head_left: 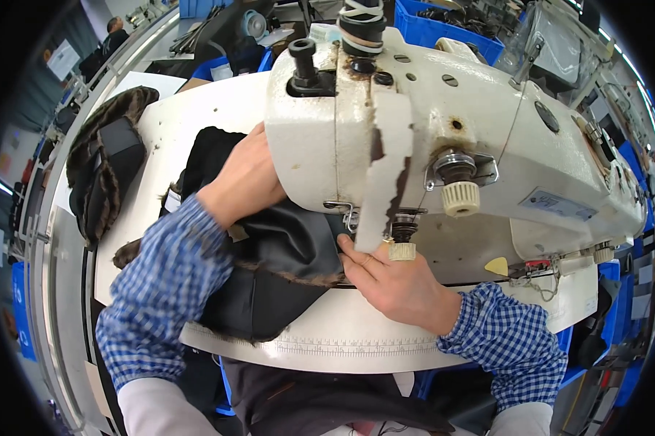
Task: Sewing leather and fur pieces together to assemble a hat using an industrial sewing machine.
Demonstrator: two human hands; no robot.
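A black leather piece with brown fur edging [287, 243] lies under the head of a white sewing machine [306, 156]. My left hand [246, 180] rests on its far side, the fingers hidden behind the machine head. From the right, my right hand [404, 291] reaches in beside the presser area, fingers stretched out and fingertips touching the leather's right edge. A further dark panel of the piece [269, 305] hangs toward the table's front edge. The needle itself is hidden by the machine.
Another fur-lined black piece [113, 156] lies at the table's left edge. A printed ruler strip [356, 349] runs along the front of the white table [226, 98]. Blue bins [451, 25] stand behind the machine. A small chain [542, 280] lies at right.
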